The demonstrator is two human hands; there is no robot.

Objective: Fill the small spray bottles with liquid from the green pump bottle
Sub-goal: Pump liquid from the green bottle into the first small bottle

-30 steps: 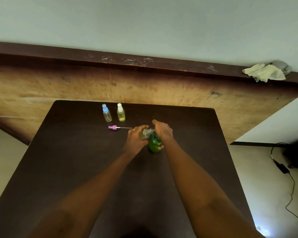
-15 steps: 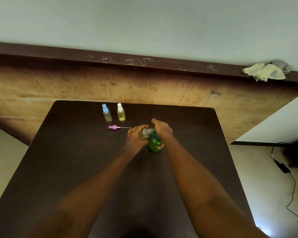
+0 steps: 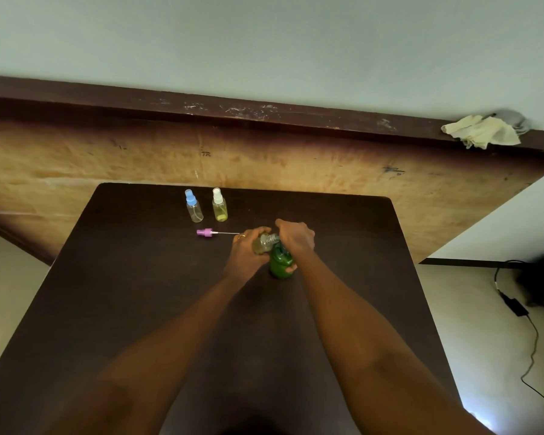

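- Green pump bottle (image 3: 280, 265): translucent green plastic with a rounded body. It stands upright near the middle of the table, and its pump head is covered by the right hand.
- Right hand (image 3: 296, 237): set on top of the green pump bottle. The fingers curl down over the pump head and the thumb tip lies against the bottle's lower right side, so the hand grips the bottle from above.
- Uncapped small bottle (image 3: 264, 242): clear plastic, cylindrical, with a ribbed neck and pale yellowish liquid inside. It is tilted, neck pointing right toward the pump head. Its mouth appears to meet the spout, though the fingers hide the joint.
- Left hand (image 3: 245, 251): fingers wrapped round the uncapped small bottle, just left of the green pump bottle. A ring (image 3: 242, 236) shows on one finger.
- Pink spray cap (image 3: 205, 232): lies on its side left of the left hand, its thin dip tube pointing toward the knuckles.
- White-capped bottle (image 3: 219, 207): clear, upright, holding yellow liquid, beyond the hands near the far edge.
- Blue-capped bottle (image 3: 193, 208): clear, upright, just left of the white-capped bottle.
- Table (image 3: 139, 309): dark brown, smooth, rectangular.
- Wooden board (image 3: 327, 171): light brown, stained and scuffed, behind the table under a dark ledge.
- Cloth (image 3: 481, 133): pale, crumpled, on the ledge at right.
- Cable (image 3: 529, 350): black, on the pale floor at right.
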